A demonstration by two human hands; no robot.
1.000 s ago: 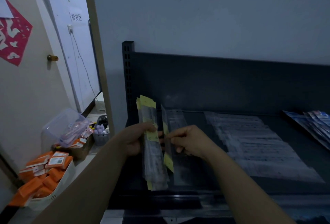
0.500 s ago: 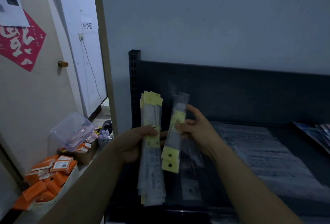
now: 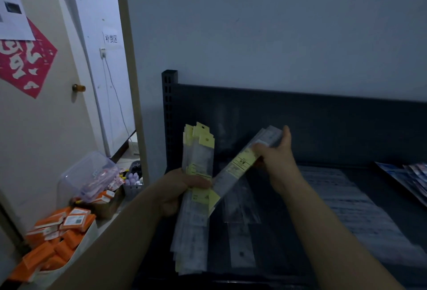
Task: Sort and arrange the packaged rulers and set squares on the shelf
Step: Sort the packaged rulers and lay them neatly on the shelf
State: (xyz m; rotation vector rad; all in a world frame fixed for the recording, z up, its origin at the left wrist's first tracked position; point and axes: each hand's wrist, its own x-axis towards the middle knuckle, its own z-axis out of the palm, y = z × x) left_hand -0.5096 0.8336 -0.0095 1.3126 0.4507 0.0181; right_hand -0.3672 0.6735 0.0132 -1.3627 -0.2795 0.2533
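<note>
My left hand (image 3: pixel 178 191) grips an upright stack of packaged rulers (image 3: pixel 196 218) in clear sleeves with yellow header cards, held above the left end of the dark shelf (image 3: pixel 323 116). My right hand (image 3: pixel 278 159) pinches a single packaged ruler (image 3: pixel 240 166), tilted with its far end up to the right and its yellow-tagged lower end against the stack. More clear packaged rulers (image 3: pixel 240 208) lie flat on the shelf below my hands. A wide row of clear packages (image 3: pixel 360 215) covers the shelf to the right.
Blue-printed packages (image 3: pixel 409 178) lie at the shelf's far right. Left of the shelf a white box of orange cartons (image 3: pixel 57 241), a clear plastic tub (image 3: pixel 90 174) and a small basket of purple items (image 3: pixel 134 180) stand by a door with a brass knob (image 3: pixel 78 87).
My right hand has lifted the single ruler up and to the right and tilted it from near upright to a diagonal. The left hand keeps holding the stack. The view has shifted downward.
</note>
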